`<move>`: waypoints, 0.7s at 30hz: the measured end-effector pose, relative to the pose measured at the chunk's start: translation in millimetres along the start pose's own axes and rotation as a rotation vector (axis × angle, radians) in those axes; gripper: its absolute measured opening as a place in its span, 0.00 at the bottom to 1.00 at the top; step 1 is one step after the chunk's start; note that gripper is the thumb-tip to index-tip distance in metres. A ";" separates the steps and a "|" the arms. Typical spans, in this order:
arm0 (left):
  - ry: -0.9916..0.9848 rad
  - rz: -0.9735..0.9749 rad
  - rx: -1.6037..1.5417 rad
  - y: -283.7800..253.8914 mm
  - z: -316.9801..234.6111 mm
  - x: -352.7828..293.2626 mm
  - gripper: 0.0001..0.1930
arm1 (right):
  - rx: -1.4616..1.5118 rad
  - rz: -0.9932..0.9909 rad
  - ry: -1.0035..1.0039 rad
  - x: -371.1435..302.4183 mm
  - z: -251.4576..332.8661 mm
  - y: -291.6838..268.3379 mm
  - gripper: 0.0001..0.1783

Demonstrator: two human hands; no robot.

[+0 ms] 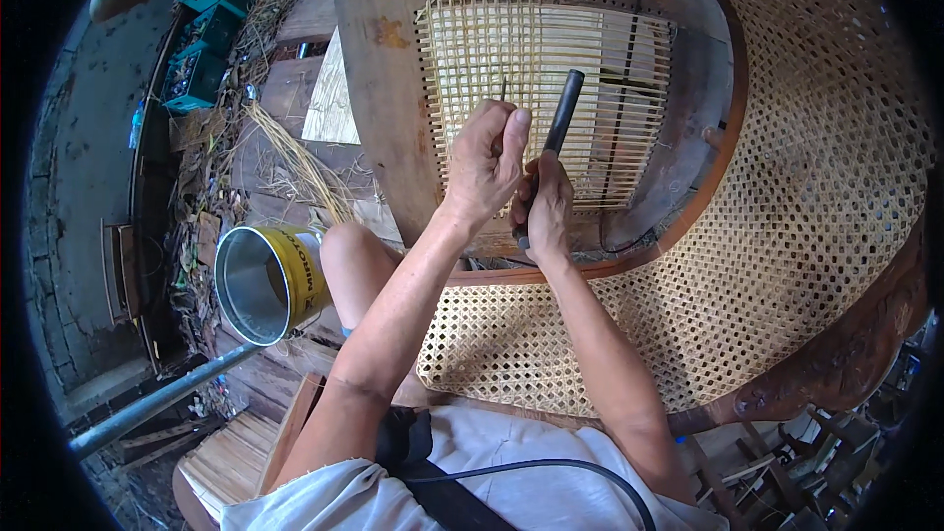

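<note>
My left hand [489, 159] is closed over the half-woven cane panel [482, 49], thumb on top. A thin dark spike [503, 88] pokes up past its fingers; the rest of it is hidden in the fist. Close beside it, my right hand [549, 208] is wrapped round a dark cylindrical rod [564, 110], which slants up and away to the right. The panel is strung in a wooden frame [379, 69] with pegs or holes along its edges. Crossing strands fill its left part, while mainly single-direction strands span the right.
Finished cane webbing [806, 187] curves round the right side and front. At the left stand a yellow bucket [305, 280], a bundle of loose cane strips [300, 162] and green crates [195, 79]. A metal pipe [167, 398] crosses the lower left.
</note>
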State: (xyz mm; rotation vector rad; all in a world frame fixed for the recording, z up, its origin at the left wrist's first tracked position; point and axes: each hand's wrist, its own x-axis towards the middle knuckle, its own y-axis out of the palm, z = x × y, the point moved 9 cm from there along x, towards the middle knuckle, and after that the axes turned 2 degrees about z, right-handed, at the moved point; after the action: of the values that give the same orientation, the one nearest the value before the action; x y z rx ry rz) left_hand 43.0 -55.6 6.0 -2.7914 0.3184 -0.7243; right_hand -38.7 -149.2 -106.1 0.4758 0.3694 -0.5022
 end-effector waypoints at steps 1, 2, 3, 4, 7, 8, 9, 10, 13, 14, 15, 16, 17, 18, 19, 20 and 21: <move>-0.021 0.016 0.008 2.5 -0.3 -0.1 0.13 | 0.005 0.040 -0.008 -0.4 -1.4 3.1 0.23; -0.042 0.032 0.015 4.8 -2.5 -0.5 0.13 | 0.011 0.079 -0.017 -1.6 -6.3 5.9 0.22; -0.063 0.049 0.022 7.2 -3.1 -0.9 0.12 | 0.017 0.118 -0.025 -2.4 -12.4 8.0 0.22; -0.051 0.043 0.029 6.7 -4.4 -0.9 0.12 | -0.389 0.275 -0.099 -5.9 -14.0 25.0 0.21; -0.058 0.039 0.004 0.4 -11.8 -1.0 0.13 | -0.236 0.219 -0.101 -15.5 -10.1 14.8 0.21; -0.031 0.049 -0.022 0.6 -15.4 -0.6 0.13 | -0.091 0.231 -0.089 -13.0 -10.9 11.5 0.22; -0.024 0.030 -0.030 0.6 -11.0 0.1 0.13 | -0.121 0.198 -0.061 -10.8 -11.5 6.9 0.22; -0.014 0.011 -0.036 0.3 -4.6 4.1 0.14 | -0.148 0.169 -0.035 -9.1 -9.9 5.2 0.22; -0.039 0.001 -0.034 -1.5 5.0 7.4 0.13 | -0.089 0.096 -0.001 -2.9 -2.6 7.6 0.23; -0.038 -0.007 -0.032 -0.7 4.0 7.6 0.13 | -0.054 0.089 -0.010 -0.1 0.5 9.3 0.23; -0.038 -0.015 -0.029 -0.4 3.0 7.6 0.13 | -0.020 0.081 -0.018 1.3 2.4 10.4 0.23; -0.035 -0.024 -0.040 -0.9 3.2 6.8 0.13 | -0.031 0.125 -0.021 1.4 -1.1 15.5 0.24; -0.032 -0.034 -0.052 -1.4 4.1 5.5 0.13 | -0.331 0.255 -0.007 -0.6 -4.7 27.2 0.22; -0.029 -0.043 -0.063 -2.3 4.0 4.3 0.12 | -0.305 0.246 -0.005 -4.4 -6.2 27.6 0.23; -0.029 -0.030 -0.048 -1.8 0.6 0.5 0.12 | -0.281 0.235 -0.002 -9.1 -8.8 25.3 0.23; -0.029 -0.017 -0.034 -2.9 -5.7 -5.5 0.12 | -0.226 0.206 -0.002 -9.7 -11.1 18.6 0.24; -0.029 -0.003 -0.019 -2.6 -10.6 -11.9 0.11 | -0.170 0.175 -0.003 -8.9 -14.7 9.7 0.24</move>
State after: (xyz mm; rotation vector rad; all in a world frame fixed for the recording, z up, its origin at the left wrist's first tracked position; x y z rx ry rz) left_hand 27.9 -51.7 10.5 -2.8185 0.3170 -0.6846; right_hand -43.9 -130.9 -111.0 0.3390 0.3604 -0.2984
